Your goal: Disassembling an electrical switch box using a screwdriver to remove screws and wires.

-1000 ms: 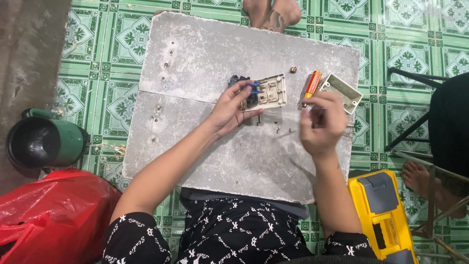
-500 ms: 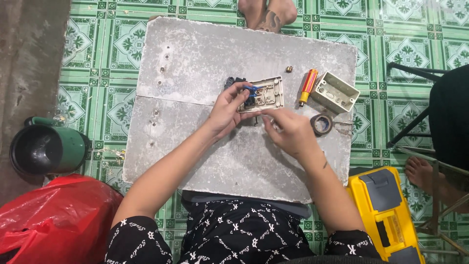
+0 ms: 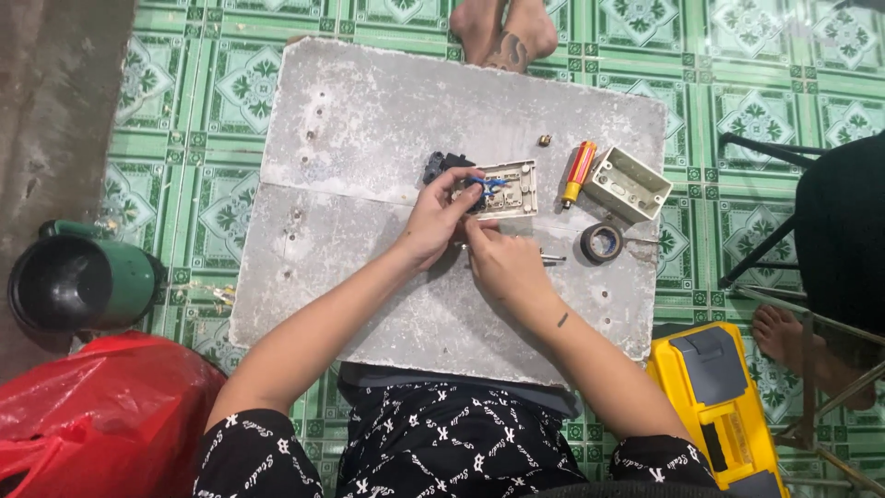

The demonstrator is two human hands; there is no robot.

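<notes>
Green patterned floor tiles (image 3: 230,83) lie under a grey, pitted concrete slab (image 3: 369,120) that serves as a work surface. Near its middle sits a cream rectangular switch plate with blue wires (image 3: 502,189), a small black part (image 3: 441,166) touching its left end. The left hand (image 3: 433,221) rests at the plate's lower left corner, fingers curled and pinching its edge. The right hand (image 3: 502,263) lies just below the plate, fingers bent towards its lower edge; whether they grip anything I cannot tell, as the fingertips are hidden. A thin metal rod (image 3: 551,258) pokes out beside this hand. To the right lie an orange-and-yellow screwdriver (image 3: 579,172), a cream plastic wall box (image 3: 628,184) and a dark roll of tape (image 3: 602,243), all apart from the hands. A yellow tool case (image 3: 719,406) sits on the floor at right, a green jug (image 3: 78,281) and red plastic bag (image 3: 92,415) at left. Another person's bare feet (image 3: 502,32) rest at the slab's far edge.
</notes>
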